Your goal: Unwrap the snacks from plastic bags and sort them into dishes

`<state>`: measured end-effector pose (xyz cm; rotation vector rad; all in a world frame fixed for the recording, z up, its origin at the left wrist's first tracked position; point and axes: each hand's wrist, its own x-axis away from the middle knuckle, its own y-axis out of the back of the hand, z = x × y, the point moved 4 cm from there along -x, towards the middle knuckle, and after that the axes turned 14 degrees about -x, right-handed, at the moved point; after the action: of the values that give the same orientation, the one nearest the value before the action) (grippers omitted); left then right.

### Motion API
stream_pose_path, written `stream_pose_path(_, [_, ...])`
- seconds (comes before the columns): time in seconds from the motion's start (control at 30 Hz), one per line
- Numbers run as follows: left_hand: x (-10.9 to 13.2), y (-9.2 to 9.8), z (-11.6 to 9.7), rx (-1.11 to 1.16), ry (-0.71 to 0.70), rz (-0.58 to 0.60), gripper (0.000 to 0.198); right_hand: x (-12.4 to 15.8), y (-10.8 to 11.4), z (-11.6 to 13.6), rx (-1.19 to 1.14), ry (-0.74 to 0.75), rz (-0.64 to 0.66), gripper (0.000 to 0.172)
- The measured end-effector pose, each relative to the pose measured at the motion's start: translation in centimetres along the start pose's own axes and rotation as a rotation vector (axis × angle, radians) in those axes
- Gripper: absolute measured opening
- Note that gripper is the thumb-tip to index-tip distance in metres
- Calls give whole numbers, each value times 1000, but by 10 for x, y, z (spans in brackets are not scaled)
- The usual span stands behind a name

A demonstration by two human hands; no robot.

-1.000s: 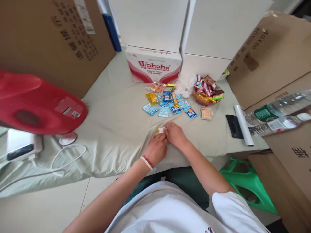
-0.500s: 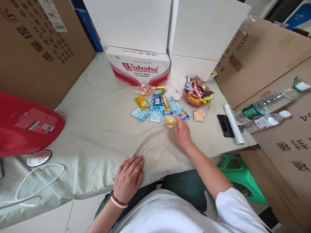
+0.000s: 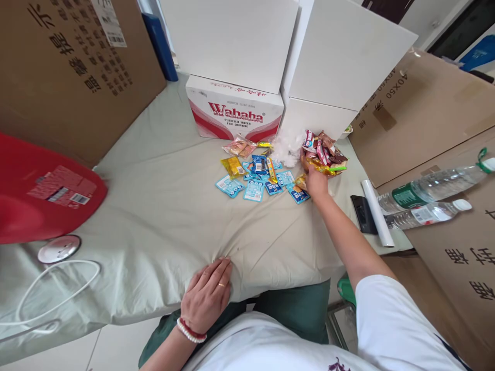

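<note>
My left hand [image 3: 207, 296] lies flat on the edge of the pale green cloth, palm down, its fingers stretched out and holding nothing. My right hand [image 3: 317, 184] reaches to the front of a bowl heaped with wrapped snacks [image 3: 324, 152]. A small golden-yellow snack packet [image 3: 300, 181] shows at its left side, by the fingers, which are partly hidden. To the left of that hand are several blue snack packets [image 3: 253, 190], a yellow packet [image 3: 232, 167], a long yellow stick packet [image 3: 271, 170], a dark blue packet [image 3: 259, 164] and a clear pink-toned packet [image 3: 240, 147].
A white-and-red Wahaha carton [image 3: 235, 116] stands behind the snacks, beside crumpled clear plastic [image 3: 288, 148]. On the right lie a black phone-like object [image 3: 362, 214], a white roll [image 3: 378, 214] and two bottles [image 3: 429, 190]. A red container [image 3: 50, 190] and white cable [image 3: 58, 304] are left.
My right hand has moved right and away from me, from in front of the blue packets to the snack bowl. My left hand stays put. The view has shifted slightly.
</note>
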<state>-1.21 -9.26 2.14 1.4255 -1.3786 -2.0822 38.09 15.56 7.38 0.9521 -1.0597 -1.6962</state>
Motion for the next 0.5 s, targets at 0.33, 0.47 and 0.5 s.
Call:
stream_pose_path(0.33, [-2,2,0,-4,4,-4,37,-3,23,46,-55,150,-177,28])
stream_pose_path(0.47, [-5,3,0,0,25,-4,38,-37,14,82,-102,135,-155,33])
stream_pose_path(0.5, [-5,3,0,3,29,-3,39,-45,8,89,-91,101,-133,36])
